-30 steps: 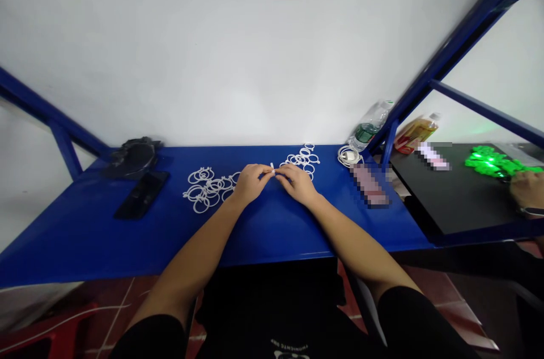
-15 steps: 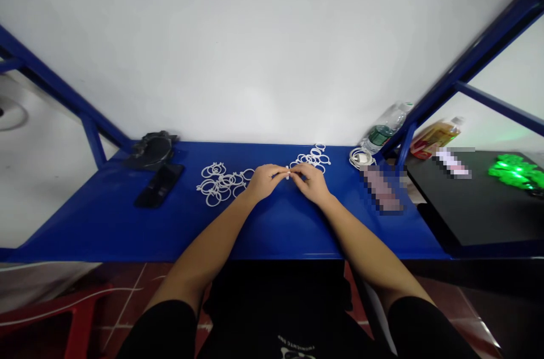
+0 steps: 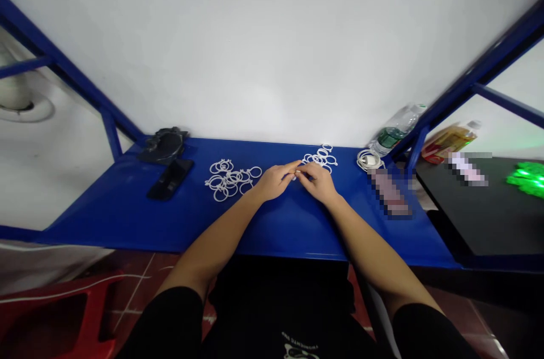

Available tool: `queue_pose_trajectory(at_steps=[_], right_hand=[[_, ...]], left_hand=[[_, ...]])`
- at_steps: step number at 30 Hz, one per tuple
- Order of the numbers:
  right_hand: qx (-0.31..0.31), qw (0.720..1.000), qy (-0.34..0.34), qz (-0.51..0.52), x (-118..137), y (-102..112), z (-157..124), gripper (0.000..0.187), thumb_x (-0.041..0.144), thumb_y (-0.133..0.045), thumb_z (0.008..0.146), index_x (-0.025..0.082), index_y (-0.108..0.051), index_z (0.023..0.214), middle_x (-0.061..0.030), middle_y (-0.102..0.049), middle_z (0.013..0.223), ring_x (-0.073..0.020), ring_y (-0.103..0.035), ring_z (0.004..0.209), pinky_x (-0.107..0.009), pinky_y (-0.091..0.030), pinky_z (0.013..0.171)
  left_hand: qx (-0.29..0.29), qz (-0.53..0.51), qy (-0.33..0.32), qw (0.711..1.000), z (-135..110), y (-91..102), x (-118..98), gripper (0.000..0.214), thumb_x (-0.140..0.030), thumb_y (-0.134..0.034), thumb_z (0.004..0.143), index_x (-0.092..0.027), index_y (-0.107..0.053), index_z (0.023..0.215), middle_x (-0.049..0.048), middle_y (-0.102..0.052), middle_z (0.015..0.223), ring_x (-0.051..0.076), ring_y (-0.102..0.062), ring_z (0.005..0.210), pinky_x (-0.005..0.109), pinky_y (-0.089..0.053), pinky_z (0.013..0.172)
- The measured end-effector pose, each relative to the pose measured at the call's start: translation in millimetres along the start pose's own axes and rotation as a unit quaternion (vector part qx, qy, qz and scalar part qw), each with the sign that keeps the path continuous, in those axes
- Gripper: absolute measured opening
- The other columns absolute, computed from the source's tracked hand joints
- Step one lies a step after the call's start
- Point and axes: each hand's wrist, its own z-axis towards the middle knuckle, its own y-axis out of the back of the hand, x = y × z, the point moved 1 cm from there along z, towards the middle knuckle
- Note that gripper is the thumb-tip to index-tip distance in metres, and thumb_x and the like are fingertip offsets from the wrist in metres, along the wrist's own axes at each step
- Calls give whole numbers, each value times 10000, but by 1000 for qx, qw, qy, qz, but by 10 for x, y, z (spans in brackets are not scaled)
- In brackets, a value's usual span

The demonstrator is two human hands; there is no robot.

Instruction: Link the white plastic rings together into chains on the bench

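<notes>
My left hand (image 3: 274, 182) and my right hand (image 3: 317, 180) meet fingertip to fingertip over the blue tabletop. Between their pinched fingers is a white ring (image 3: 294, 177), mostly covered; only a small white part shows. Left of my left hand lies a loose pile of white rings (image 3: 232, 178) with small knobs on their rims. A second, smaller group of white rings (image 3: 325, 159) lies just beyond my right hand, partly hidden by it.
The blue table (image 3: 140, 217) meets a white wall. At left lie a black phone-like object (image 3: 170, 179) and a dark bundled item (image 3: 164, 145). A coiled white cable (image 3: 369, 161), a plastic bottle (image 3: 393, 132) and a blurred-out flat object (image 3: 390, 192) are at right. Blue frame bars rise on both sides.
The view has turned slightly, so the table contents appear shifted right. My hands stay together, and the held white ring now shows lower and tilted between my fingers.
</notes>
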Motion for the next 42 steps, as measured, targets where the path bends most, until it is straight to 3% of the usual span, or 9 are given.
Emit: queue_pose_trajectory(at_steps=[3, 10, 13, 18, 21, 25, 30, 38, 42], right_hand=[[-11, 1000, 15, -5, -7, 56, 16, 272, 387, -543, 1046, 238, -769, 1069, -89, -766, 998, -226, -700, 907, -363, -568, 836], [-127, 989, -60, -48, -146, 242, 49, 238, 368, -577, 1023, 217, -752, 971, -70, -754, 899, -208, -673, 754, -356, -557, 753], [-79, 994, -50, -48, -118, 173, 48, 237, 351, -566, 1028, 219, -761, 1055, -82, -770, 964, -225, -698, 839, -376, -571, 818], [119, 989, 73, -39, 116, -119, 20, 437, 376, -617, 1023, 216, -637, 1430, -141, -690, 1373, -301, -639, 1245, -513, -507, 1094], [191, 975, 104, -51, 210, -260, -1, 584, 440, -650, 1011, 208, -545, 1537, -159, -567, 1546, -337, -519, 1427, -563, -417, 1194], [226, 967, 93, -71, 242, -316, -8, 630, 493, -638, 1016, 254, -497, 1581, -140, -490, 1627, -382, -391, 1534, -633, -331, 1232], [246, 965, 58, -78, 182, -258, -8, 615, 444, -664, 1005, 264, -503, 1571, -131, -578, 1553, -371, -488, 1464, -668, -286, 1235], [124, 981, -40, -145, -128, -21, 30, 389, 326, -643, 999, 247, -670, 1378, -128, -711, 1358, -339, -585, 1331, -712, -199, 1241], [113, 980, -46, -158, -151, -29, 28, 385, 336, -654, 990, 251, -686, 1364, -129, -696, 1379, -353, -556, 1359, -714, -219, 1236]], left_hand=[[4, 32, -6, 999, 16, 76, -21, 540, -263, -573, 1033, -226, -494, 1566, 71, -791, 1209, 223, -740, 1132, 413, -557, 1047], [-69, 154, 63, 984, 49, 618, 219, 274, -309, -577, 1026, -198, -770, 1186, 87, -791, 1145, 243, -717, 1082, 419, -537, 1023], [-36, 226, 144, 963, -41, 826, 471, 308, -372, -627, 992, -203, -766, 1209, 108, -770, 1191, 294, -692, 1114, 454, -526, 1021], [52, 322, 286, 901, -207, 1017, 737, 365, -450, -685, 926, -244, -773, 1214, 136, -760, 1214, 356, -675, 1129, 477, -513, 983], [104, 337, 311, 883, -201, 958, 718, 359, -500, -688, 905, -276, -797, 1164, 133, -771, 1182, 374, -675, 1129, 499, -484, 988], [114, 353, 252, 894, -113, 664, 547, 348, -492, -658, 924, -263, -808, 1137, 147, -759, 1166, 377, -664, 1128, 518, -447, 1004], [105, 307, 158, 933, -61, 338, 374, 411, -507, -675, 939, -267, -747, 1266, 145, -731, 1239, 360, -640, 1173, 497, -425, 1027], [93, 333, 215, 913, -117, 561, 574, 342, -501, -689, 939, -254, -777, 1159, 155, -732, 1210, 377, -623, 1161, 522, -409, 1028], [91, 308, 187, 928, -101, 455, 526, 331, -504, -686, 940, -280, -777, 1166, 132, -733, 1225, 363, -617, 1176, 525, -400, 1052]])
